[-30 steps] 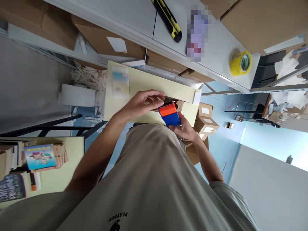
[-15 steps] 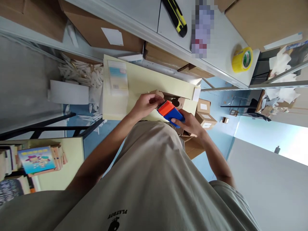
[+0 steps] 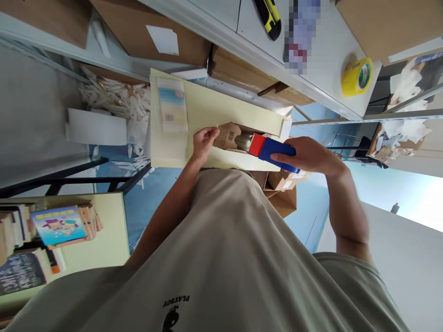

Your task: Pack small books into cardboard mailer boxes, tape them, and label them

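Observation:
My right hand [image 3: 301,154] grips a tape dispenser [image 3: 277,151] with a blue body and a red front end. The red end is over the right part of a small brown cardboard box [image 3: 227,134], which lies on a pale yellow tabletop [image 3: 204,101]. A shiny grey-brown patch [image 3: 244,140] shows between the red end and the box's flap; I cannot tell if it is tape. My left hand [image 3: 205,140] is at the box's left end, thumb and fingertips pinched together. What they pinch is too small to make out.
On the grey shelf above are a black-and-yellow box cutter [image 3: 272,20] and a yellow tape roll [image 3: 358,76]. A flat printed packet [image 3: 172,106] lies at the table's left. Books [image 3: 62,226] are stacked lower left; open cartons [image 3: 284,200] stand below right.
The tape dispenser has moved right and away from my left hand, and turned more level. My left hand has shifted slightly up, still pinched. More of the box now shows.

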The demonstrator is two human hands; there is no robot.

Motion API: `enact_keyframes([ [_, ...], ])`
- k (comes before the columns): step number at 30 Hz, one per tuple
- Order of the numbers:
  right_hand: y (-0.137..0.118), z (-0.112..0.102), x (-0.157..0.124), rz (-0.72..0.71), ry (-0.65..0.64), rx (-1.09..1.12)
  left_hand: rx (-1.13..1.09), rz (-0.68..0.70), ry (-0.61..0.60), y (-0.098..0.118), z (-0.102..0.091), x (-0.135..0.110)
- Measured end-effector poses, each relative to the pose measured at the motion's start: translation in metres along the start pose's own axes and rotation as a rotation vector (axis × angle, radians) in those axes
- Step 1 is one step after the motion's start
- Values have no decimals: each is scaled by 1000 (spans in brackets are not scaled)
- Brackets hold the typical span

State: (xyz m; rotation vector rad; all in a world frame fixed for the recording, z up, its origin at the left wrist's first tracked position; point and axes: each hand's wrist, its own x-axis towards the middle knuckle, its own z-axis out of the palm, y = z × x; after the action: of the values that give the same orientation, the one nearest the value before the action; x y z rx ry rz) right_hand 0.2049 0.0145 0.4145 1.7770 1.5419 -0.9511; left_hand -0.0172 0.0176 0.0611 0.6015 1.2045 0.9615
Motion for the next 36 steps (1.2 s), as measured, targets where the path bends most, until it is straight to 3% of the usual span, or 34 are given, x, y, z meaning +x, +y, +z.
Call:
enact_keyframes([
  [6, -11, 0, 15, 51, 14, -83, -10, -34, 40, -40, 15, 8],
  [13, -10, -2, 22, 41, 10, -87, -4, -52, 21, -58, 18, 14],
  [19, -12, -3, 20, 35, -10, -27, 20, -41, 34, -55, 20, 9],
  [26, -14, 3, 18, -16, -3, 61, 138, 86, 79, -47, 24, 3],
  [32, -12, 5, 16, -29, -8, 54, 198, -30, 118, -48, 17, 2],
  [34, -11, 6, 14, -12, -7, 62, 202, 10, 77, -40, 11, -7],
  [36, -11, 6, 12, -1, 0, 76, 199, 121, -47, -27, 5, -22],
])
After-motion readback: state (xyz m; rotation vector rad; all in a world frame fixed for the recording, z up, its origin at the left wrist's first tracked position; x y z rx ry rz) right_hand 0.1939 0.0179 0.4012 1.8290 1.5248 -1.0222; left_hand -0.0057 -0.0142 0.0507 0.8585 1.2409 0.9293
